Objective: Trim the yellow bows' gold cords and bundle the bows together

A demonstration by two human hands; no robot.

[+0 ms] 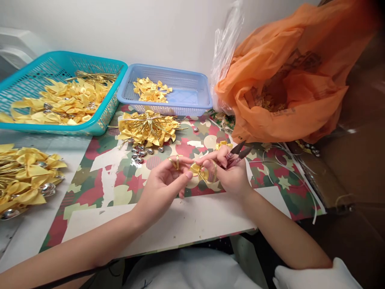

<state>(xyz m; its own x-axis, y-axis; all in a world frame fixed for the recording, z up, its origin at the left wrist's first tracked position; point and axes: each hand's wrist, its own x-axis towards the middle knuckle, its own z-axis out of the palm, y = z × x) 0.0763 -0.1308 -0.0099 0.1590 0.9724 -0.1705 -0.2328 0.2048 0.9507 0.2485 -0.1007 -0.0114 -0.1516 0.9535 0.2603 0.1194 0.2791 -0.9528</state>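
Over the patterned table cover, my left hand (167, 176) pinches one side of a small yellow ribbon bow (199, 171). My right hand (231, 170) meets it from the other side, its fingers closed at the bow and a loop of gold cord (214, 171). Dark scissors (240, 151) stick out of the right fist, blades pointing away; their handles are hidden in the palm. Gold cord also runs around fingers of my left hand. Just beyond the hands lie several silver bells (138, 152) beside a pile of yellow bows with gold ties (148, 127).
A teal basket (105, 120) of yellow bows stands at the back left, touching a blue basket (192, 96) with smaller bows. More bows with bells (30, 174) lie at the left edge. An orange plastic bag (252, 120) bulges at the right, near loose white string (296, 180).
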